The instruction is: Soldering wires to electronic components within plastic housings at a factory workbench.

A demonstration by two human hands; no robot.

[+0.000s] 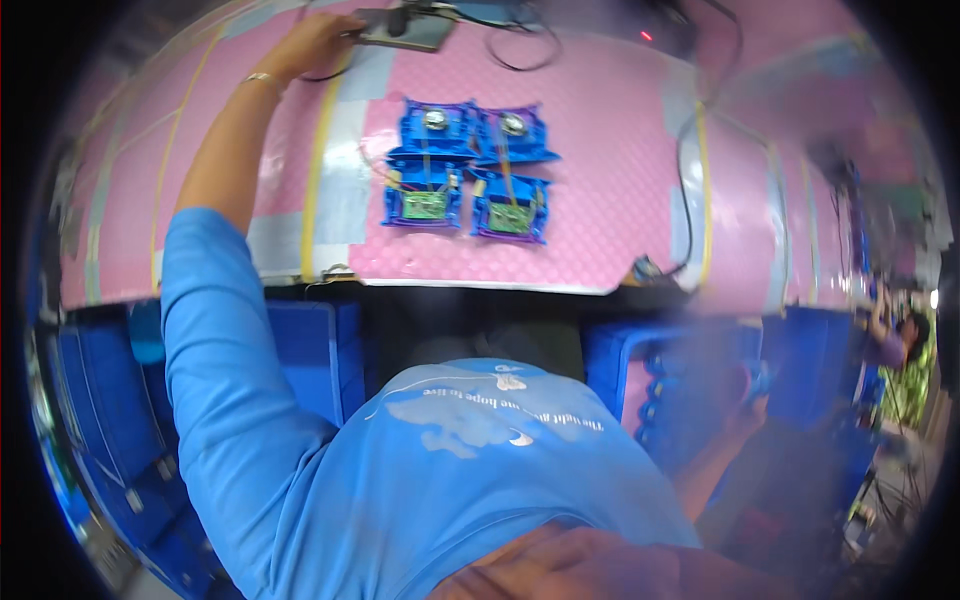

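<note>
Apparently touching, the left grip (pixel 308 45) is meeting the edge of a flat grey device (pixel 430 38) at the back of a pink-topped desk (pixel 610 200), while the right grip (pixel 742 425) is hanging below desk level, by a blue crate (pixel 606 352) of round blue parts (pixel 650 390). Whether the left grip is pinching the device or merely resting against it, the view is not telling; whether the right grip is wide, narrow or holding something, blur is hiding. Between them, 4 blue cases (pixel 455 142) are lying in 2 rows on the desk, the nearer 2 cradling green circuit boards (pixel 425 206), the farther 2 bearing round silver pieces (pixel 434 120), with thin wires (pixel 507 172) running from row to row.

Risk is centring on those wires: a passing sleeve (pixel 210 270) catching them could be pulling a joint loose. A looped cable (pixel 522 69) near the device could be snagging if the device were dragged sideways.

A dark piece (pixel 400 18) is covering some of the device. Smearing is making the right forearm (pixel 705 475) hard to read, and the crate's right side is fading into haze. At far right, another person (pixel 880 322) is showing only partly.
</note>
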